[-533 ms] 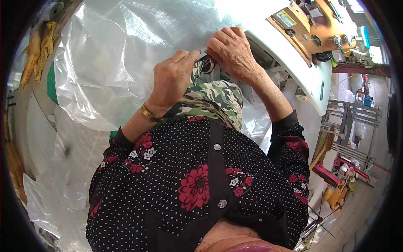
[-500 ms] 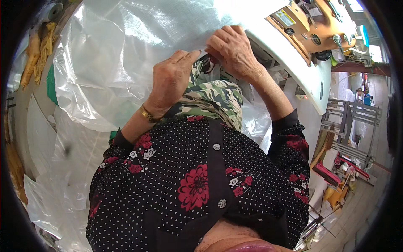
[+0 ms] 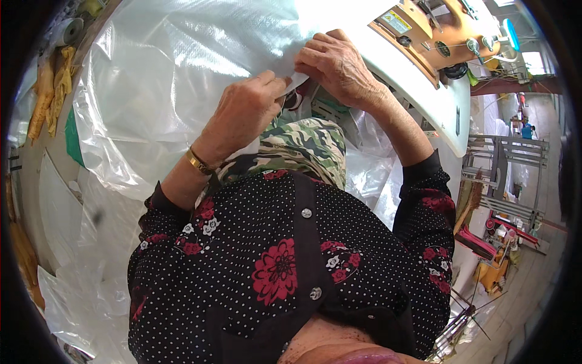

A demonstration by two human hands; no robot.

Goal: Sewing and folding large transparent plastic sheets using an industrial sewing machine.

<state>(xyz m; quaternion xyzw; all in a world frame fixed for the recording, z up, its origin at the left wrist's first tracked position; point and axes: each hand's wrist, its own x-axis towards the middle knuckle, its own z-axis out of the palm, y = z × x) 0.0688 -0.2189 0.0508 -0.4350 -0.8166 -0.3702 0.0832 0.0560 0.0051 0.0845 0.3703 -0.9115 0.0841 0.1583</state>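
A large translucent plastic sheet (image 3: pixel 163 79) with a fine woven texture spreads over the table and hangs toward my lap. My left hand (image 3: pixel 251 106) pinches its near edge, fingers closed. Just to the right, my right hand (image 3: pixel 336 67) grips the same edge between bent fingers and thumb. A short stretch of folded edge shows between the two hands. Below them are my camouflage-patterned trousers (image 3: pixel 303 145).
A tan sewing machine (image 3: pixel 451 36) stands on the white tabletop (image 3: pixel 418 70) at the upper right. Yellow-brown gloves (image 3: pixel 60 91) hang at the far left, near a white roll (image 3: pixel 70 30). More clear plastic (image 3: pixel 85 303) lies at the lower left. Metal racks (image 3: pixel 515 170) stand at right.
Both hands keep hold of the sheet's edge. My left hand has turned slightly and shifted, and more of the edge shows between the hands. The view has moved a little.
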